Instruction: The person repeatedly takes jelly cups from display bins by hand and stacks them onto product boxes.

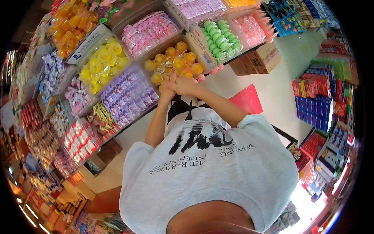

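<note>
My left hand (166, 89) and my right hand (184, 85) meet at the front edge of a bin of round orange items in clear domes (179, 63). Both are closed, with the fingers pressed together where they touch. Anything between them is hidden. Left of my hands lies a bin of purple printed packets (130, 95). Beyond the orange items are pink packets (150, 33), and green round stacked items (220, 39) sit farther right.
Yellow items (103, 62) fill a bin at the left. Cardboard boxes (257, 60) stand under the display's right end. A red sheet or box (248, 99) is near my right forearm. Stacked red and blue boxes (313, 101) line the right side.
</note>
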Motion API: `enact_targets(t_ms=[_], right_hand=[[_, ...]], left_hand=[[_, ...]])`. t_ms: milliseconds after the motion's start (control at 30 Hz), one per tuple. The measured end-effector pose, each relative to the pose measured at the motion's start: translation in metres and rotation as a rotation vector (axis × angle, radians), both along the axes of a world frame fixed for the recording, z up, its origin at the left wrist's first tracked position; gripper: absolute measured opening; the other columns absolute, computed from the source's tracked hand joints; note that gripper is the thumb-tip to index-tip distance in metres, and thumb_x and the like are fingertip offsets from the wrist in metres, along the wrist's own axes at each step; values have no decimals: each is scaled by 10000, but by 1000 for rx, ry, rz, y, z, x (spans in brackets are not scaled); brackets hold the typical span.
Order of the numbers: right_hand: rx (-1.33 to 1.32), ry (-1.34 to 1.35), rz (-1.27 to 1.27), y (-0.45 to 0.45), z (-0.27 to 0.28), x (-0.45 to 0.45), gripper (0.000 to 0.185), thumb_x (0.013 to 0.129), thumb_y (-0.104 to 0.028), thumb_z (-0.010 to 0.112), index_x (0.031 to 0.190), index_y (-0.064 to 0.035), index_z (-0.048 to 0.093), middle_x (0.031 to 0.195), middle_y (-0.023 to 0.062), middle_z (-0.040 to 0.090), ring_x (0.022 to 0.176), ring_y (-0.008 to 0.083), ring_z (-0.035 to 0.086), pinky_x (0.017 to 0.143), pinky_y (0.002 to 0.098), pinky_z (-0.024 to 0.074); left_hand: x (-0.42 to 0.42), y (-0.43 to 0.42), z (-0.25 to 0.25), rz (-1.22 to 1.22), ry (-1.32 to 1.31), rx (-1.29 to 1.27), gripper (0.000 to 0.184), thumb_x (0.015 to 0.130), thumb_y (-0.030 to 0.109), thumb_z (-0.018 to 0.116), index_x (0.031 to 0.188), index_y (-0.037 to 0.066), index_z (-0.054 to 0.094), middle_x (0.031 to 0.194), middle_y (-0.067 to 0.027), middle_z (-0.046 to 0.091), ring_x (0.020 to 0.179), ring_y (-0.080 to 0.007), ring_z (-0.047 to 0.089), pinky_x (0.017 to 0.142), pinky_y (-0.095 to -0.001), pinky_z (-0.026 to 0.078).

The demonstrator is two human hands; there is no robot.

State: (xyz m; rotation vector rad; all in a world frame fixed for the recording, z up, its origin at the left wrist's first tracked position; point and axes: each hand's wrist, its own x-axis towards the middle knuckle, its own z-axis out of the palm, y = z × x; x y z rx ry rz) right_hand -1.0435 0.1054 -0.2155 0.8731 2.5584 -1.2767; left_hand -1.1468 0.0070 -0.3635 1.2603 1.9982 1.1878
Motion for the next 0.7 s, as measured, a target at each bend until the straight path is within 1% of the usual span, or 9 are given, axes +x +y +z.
enact_targets(t_ms=[67,200,267,367,433,500,567,633,700], right_hand=[[-183,-88,27,11,8,-18,792,926,-651,332,713,18,699,686,188,687,718,332,687,778,420,523],[-233,-308,-68,19,-17,-38,837,919,-678,315,608,9,677,534,149,624,668,281,682,760,404,520],[-419,-385,-54,21,-21,-38,810,917,-686,346,968,41,700,803,236,692,684,314,686,688,431,531],[-532,-305,-133,10,-92,-33,810,922,-689,341,940,42,689,776,186,685,644,268,657,643,411,513],[-544,-296,-194,11,-78,-33,811,920,-696,344,939,39,688,788,178,683,654,266,651,643,410,507],[-555,-277,-264,5,-54,-32,812,917,-703,347,939,35,687,801,170,682,665,265,644,643,410,501],[-485,-126,-307,5,-33,-31,819,912,-710,353,967,33,693,843,179,683,735,279,648,686,417,502],[-380,-67,-379,2,-81,-35,800,901,-698,381,1026,25,702,877,220,693,810,356,662,776,460,509],[-280,-1,-375,6,-25,-30,698,911,-606,409,1134,-2,677,1155,343,621,1093,470,577,976,535,421]], left_hand=[[-8,10,-13,-49,-185,-44,557,1012,544,400,1116,39,611,856,-226,660,843,-395,642,781,-453,495],[-21,20,56,-71,-1101,-269,518,1033,535,400,1015,67,620,768,-121,638,697,-265,614,631,-368,475],[-30,21,62,-94,-1217,-360,510,1044,531,401,964,80,625,724,-68,626,624,-200,599,556,-325,464],[-38,20,43,-158,-1076,-573,486,1044,537,407,999,106,626,797,-26,633,677,-115,579,570,-268,445],[-36,21,39,-182,-1088,-643,473,1044,529,417,1053,107,629,890,-30,659,778,-93,602,631,-253,465],[-28,22,26,-90,-1149,-440,421,1052,484,428,983,120,627,784,19,615,628,-85,545,534,-250,417],[-24,29,17,-95,-1319,-389,388,1055,445,445,1046,104,629,939,-10,645,773,-98,599,619,-261,469],[-19,30,64,74,-1283,-261,432,1047,468,460,1198,81,580,1002,-23,652,860,-155,621,772,-323,509],[-28,43,74,55,-1190,-230,430,1045,449,479,1229,76,589,1080,-29,641,949,-156,610,830,-312,491]])
